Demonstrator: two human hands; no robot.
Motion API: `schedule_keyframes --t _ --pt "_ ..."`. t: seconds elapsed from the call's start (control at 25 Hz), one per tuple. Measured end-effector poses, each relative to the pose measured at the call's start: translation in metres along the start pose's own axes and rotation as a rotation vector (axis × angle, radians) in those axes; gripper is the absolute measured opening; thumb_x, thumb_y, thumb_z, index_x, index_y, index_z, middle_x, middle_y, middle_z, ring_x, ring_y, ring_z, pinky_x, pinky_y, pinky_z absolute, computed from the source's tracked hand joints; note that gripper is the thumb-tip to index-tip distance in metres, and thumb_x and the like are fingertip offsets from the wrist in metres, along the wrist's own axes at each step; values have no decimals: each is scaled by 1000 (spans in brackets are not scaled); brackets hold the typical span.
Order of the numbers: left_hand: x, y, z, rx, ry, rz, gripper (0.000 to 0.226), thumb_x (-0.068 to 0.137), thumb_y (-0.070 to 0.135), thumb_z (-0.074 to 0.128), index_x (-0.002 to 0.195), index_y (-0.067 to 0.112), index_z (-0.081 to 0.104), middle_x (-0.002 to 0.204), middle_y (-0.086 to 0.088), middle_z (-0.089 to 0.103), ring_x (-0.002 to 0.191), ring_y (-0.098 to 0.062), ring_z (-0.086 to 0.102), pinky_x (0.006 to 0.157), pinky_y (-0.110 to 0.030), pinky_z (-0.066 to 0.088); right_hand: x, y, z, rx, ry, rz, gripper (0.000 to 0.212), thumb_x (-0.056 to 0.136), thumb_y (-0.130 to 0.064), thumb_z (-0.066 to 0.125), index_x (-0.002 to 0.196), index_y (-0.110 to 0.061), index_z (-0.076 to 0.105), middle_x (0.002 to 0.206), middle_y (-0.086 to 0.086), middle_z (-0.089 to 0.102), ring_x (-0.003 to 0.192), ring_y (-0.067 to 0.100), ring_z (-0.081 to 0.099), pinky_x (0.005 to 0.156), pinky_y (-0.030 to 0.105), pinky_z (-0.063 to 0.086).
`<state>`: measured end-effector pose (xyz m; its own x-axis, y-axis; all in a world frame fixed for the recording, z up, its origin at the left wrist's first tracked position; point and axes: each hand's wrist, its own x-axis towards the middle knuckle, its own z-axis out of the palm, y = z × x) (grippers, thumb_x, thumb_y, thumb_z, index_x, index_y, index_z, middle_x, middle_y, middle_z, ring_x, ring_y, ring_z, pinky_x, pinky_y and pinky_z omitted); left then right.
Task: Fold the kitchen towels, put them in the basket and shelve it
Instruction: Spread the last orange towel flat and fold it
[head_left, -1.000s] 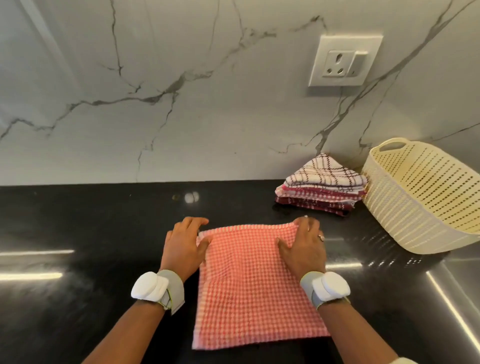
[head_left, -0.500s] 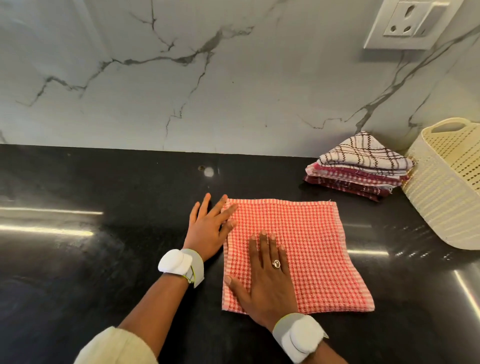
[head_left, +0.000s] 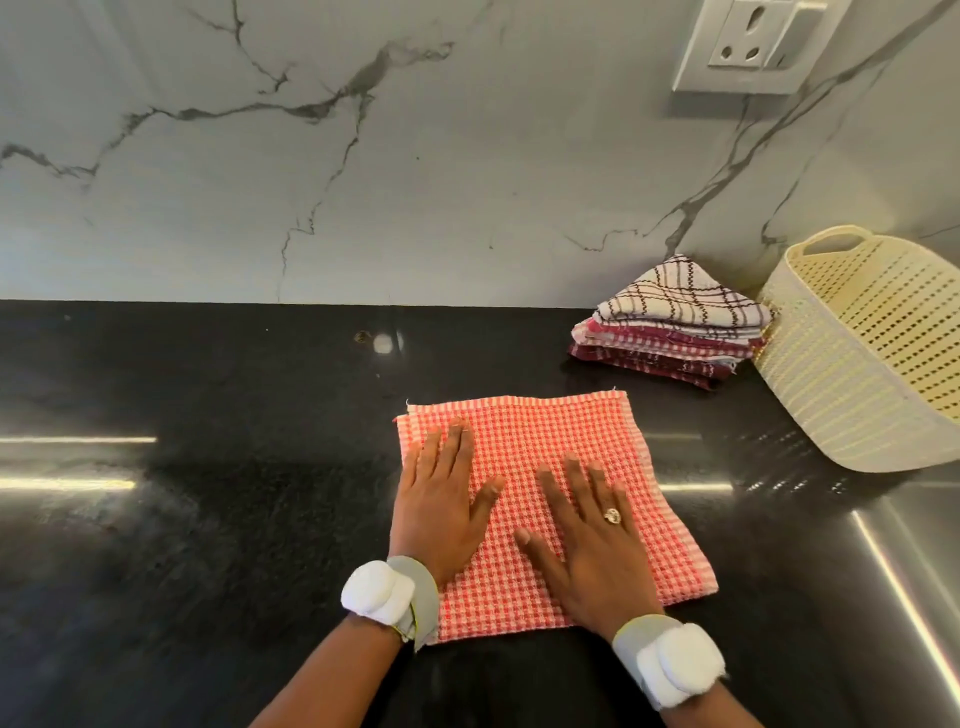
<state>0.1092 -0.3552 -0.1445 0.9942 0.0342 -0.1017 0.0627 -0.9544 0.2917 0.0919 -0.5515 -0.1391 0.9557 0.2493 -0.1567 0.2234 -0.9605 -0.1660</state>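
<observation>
A red-and-white checked kitchen towel (head_left: 550, 447) lies folded flat on the black counter (head_left: 208, 519) in front of me. My left hand (head_left: 441, 509) lies flat on its left part, fingers straight. My right hand (head_left: 587, 540), with a ring, presses flat on the towel's middle, fingers spread. A stack of folded towels (head_left: 670, 322) sits at the back right against the wall, a white towel with brown lines on top. Beside it stands a cream perforated basket (head_left: 852, 374), tilted, its inside visible and without towels.
A marble wall (head_left: 363, 182) rises behind the counter, with a white power socket (head_left: 753, 47) at the upper right. A steel surface (head_left: 924, 545) begins at the right edge of the counter. Both wrists wear white bands.
My left hand moved from the towel's left edge onto the towel. My right hand slid to the right across the cloth. The view shifted slightly.
</observation>
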Motion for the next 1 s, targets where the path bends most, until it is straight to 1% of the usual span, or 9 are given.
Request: schedule_keyframes --t 0.16,0.28,0.36,0.48,0.52,0.6,0.68,0.84,1.0 --pt "6 -4 -1 98 2 23 84 83 77 -4 152 30 -12 156 10 -19 146 -21 -16 115 -42 -15 -4 47 -7 1 15 155 83 81 -83 1 146 -38 -26 155 -5 -30 142 20 -30 116 40 -17" --pt "10 -7 -4 131 -30 30 86 81 80 -6 152 30 -12 157 8 -19 146 -22 -17 116 -45 -15 -9 54 -10 37 7 243 91 77 -86 0 149 -34 -22 159 -2 -23 145 21 -23 117 40 -13" --pt "7 -6 -9 98 -40 53 87 80 81 -8 152 32 -10 158 8 -18 144 -21 -21 115 -45 -17 -11 45 -18 140 58 322 97 78 -87 19 153 -29 -4 162 0 -4 149 25 -3 118 42 -1" --pt "-8 -14 -12 12 7 77 79 84 78 0 152 38 7 160 9 -11 142 -15 -24 113 -43 -22 -3 39 -35 357 149 472 92 75 -66 65 144 -22 24 148 9 30 136 31 35 110 46 31" --pt "-17 -19 -12 -5 25 82 77 84 78 0 151 40 12 160 11 -9 143 -14 -23 113 -43 -22 -1 41 -38 462 132 509 92 71 -57 74 141 -18 29 142 10 35 129 31 42 105 47 36" --pt "-31 -30 -11 -36 20 91 79 82 80 -1 149 43 16 159 13 -9 144 -12 -22 115 -42 -19 6 50 -43 628 76 545 93 66 -50 81 138 -14 35 131 9 47 116 29 53 98 46 45" --pt "-41 -37 -12 -79 -3 105 78 82 81 3 149 44 18 159 14 -7 144 -10 -20 116 -39 -15 17 58 -50 688 59 577 92 65 -51 82 136 -11 40 124 8 54 110 27 57 95 44 47" --pt "-52 -38 -12 -31 -39 124 72 83 80 9 147 48 16 158 17 -5 143 -7 -16 115 -36 -14 56 64 -64 567 94 575 89 69 -48 80 138 -8 42 138 13 45 124 34 49 100 42 42" --pt "-54 -40 -14 -85 -26 93 68 84 80 16 143 49 28 159 19 11 148 -9 0 119 -40 -5 96 63 -73 734 39 659 83 71 -32 84 135 2 43 137 18 51 123 36 51 97 39 43"
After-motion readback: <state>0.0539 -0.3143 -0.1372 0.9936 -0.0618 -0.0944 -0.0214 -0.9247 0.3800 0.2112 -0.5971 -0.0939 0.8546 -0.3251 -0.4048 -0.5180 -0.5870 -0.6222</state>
